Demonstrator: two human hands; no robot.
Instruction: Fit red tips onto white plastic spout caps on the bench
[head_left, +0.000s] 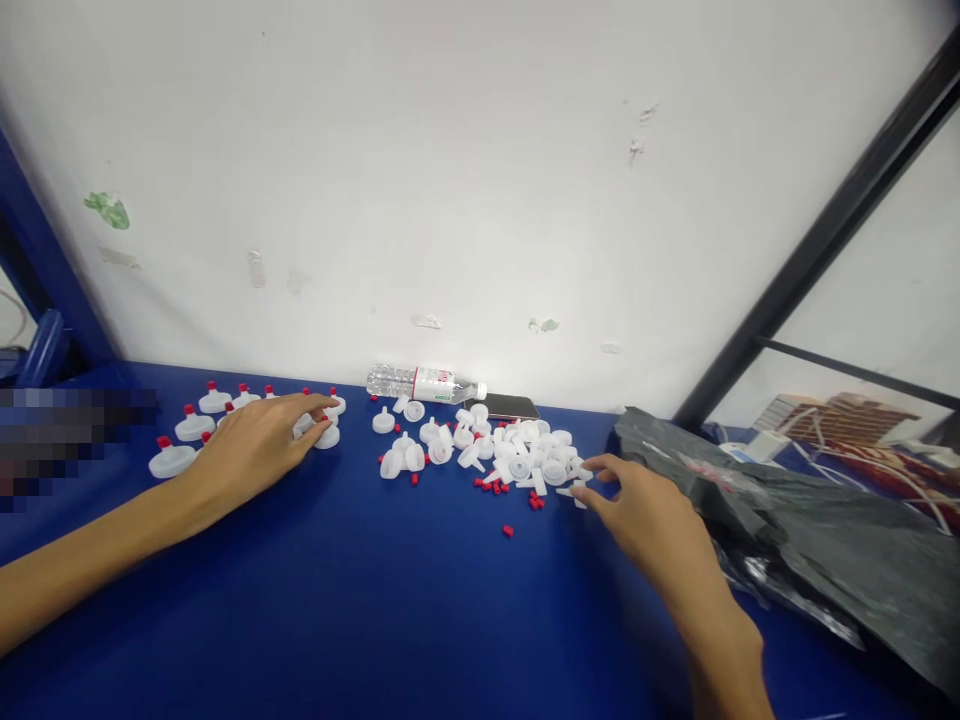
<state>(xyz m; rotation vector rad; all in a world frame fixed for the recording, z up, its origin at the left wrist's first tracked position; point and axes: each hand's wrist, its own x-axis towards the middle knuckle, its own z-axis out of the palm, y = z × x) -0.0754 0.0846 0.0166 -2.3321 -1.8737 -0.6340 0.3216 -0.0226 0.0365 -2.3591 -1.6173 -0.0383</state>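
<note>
On the left, my left hand (259, 435) has its thumb and forefinger closed around the red tip of a white nozzle cap (327, 437), which stands upright on the blue table. More red-tipped white nozzle caps (195, 427) stand around and behind that hand, some partly hidden by it. At the right edge of a pile of loose white nozzle caps (525, 450), my right hand (649, 515) has its thumb and forefinger around one white nozzle cap (580, 484). Small red caps (508, 531) lie along the pile's front.
A clear plastic bottle (435, 384) lies on its side against the white wall, with a dark phone (511, 407) beside it. Black plastic sheeting (832, 540) covers the right side of the blue table (390, 610). A dark metal post (810, 240) rises behind it.
</note>
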